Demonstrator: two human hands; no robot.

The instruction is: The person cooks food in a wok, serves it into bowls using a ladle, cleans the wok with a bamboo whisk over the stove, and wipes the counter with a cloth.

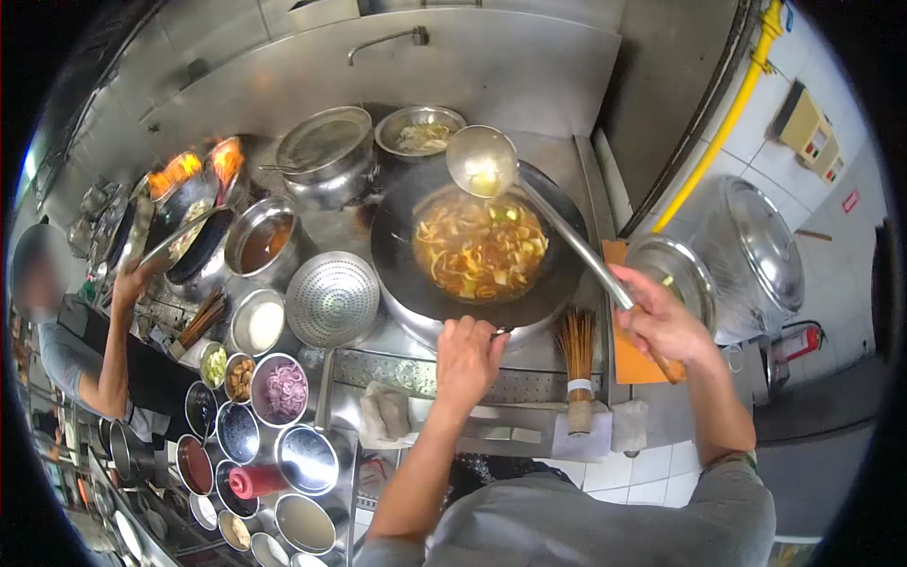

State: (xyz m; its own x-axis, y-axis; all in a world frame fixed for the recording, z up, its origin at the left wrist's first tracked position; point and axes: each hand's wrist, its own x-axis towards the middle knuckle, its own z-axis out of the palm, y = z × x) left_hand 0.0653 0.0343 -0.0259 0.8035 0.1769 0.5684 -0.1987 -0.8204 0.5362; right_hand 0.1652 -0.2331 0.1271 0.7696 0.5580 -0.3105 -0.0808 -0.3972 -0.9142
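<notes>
A large dark wok holds a brown soup or stew with noodle-like strips and green pieces. My right hand is closed round the wooden-ended handle of a metal ladle. The ladle's bowl hangs over the wok's far edge, with some food in it. At the wok's near rim, my left hand has its fingers curled down by a small dark piece; what it grips there is mostly hidden.
A perforated strainer, a bamboo brush and bowls of ingredients, one with sliced onion, lie around the stove. Another person works at a flaming pan on the left. A lidded pot stands behind.
</notes>
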